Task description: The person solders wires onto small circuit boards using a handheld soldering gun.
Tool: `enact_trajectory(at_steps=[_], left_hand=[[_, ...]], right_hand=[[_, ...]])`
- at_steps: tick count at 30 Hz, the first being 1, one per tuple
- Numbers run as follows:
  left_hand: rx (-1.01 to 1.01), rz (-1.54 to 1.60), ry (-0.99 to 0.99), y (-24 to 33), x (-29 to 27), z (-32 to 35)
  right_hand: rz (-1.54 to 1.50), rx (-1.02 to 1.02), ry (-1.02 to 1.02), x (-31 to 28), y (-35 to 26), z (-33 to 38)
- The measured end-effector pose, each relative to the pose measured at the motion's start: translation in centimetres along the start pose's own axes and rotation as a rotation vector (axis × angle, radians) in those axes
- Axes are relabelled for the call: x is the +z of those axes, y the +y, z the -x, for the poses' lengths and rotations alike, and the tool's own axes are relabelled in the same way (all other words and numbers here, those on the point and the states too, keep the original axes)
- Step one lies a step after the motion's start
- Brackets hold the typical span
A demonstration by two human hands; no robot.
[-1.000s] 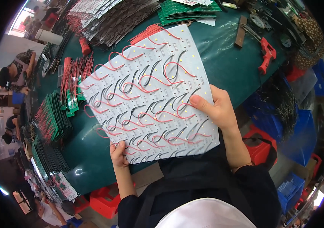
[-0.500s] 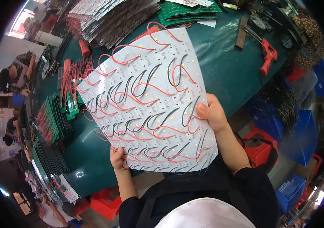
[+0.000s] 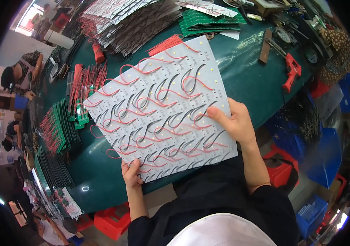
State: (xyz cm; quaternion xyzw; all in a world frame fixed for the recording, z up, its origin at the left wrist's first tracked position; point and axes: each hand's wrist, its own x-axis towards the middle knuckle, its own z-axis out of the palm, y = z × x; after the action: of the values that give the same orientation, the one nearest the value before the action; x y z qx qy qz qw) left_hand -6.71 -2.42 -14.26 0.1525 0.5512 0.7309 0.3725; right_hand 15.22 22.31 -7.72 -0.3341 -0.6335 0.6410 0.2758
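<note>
A white LED circuit board panel [image 3: 175, 88], set with rows of looped red and black wires and small yellow LEDs, is held up tilted over the table's near edge. At its right edge my right hand [image 3: 238, 123] grips it, thumb on the wired face and fingers behind. My left hand [image 3: 132, 174] pinches the lower left corner, thumb on top. The fingers behind the panel are hidden on both sides. Beyond its top edge lies a bundle of red wires [image 3: 164, 44], partly covered by the panel.
Stacked wired white panels [image 3: 129, 30] and green circuit boards [image 3: 212, 22] stand at the back of the green table [image 3: 97, 164]. Wired green boards [image 3: 62, 127] line the left. A red soldering gun [image 3: 292, 71] lies right. Red stools [image 3: 111, 221] and blue bins [image 3: 312, 209] stand below.
The panel has flattened from a slight bend, and its lower right side has swung up. My right hand has shifted right with it; both hands keep their hold.
</note>
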Motion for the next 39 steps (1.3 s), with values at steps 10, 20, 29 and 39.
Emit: enact_trajectory(at_steps=[10, 20, 29, 39], left_hand=[[-0.127, 0.273, -0.204, -0.8, -1.3, -0.4], [-0.312, 0.065, 0.018, 0.6, -0.5, -1.3], [-0.147, -0.864, -0.388, 11.4, -4.8, -2.3], [0.027, -0.884, -0.787, 11.8, 12.9, -13.7]], right_hand=[[-1.15, -0.002, -0.286, 3.1, 3.7, 1.6], [-0.176, 0.064, -0.018, 0.4, 0.7, -0.5], [0.046, 0.079, -0.175, -0.8, 1.4, 0.2], [0.077, -0.047, -0.272, 1.0, 1.3, 1.8]])
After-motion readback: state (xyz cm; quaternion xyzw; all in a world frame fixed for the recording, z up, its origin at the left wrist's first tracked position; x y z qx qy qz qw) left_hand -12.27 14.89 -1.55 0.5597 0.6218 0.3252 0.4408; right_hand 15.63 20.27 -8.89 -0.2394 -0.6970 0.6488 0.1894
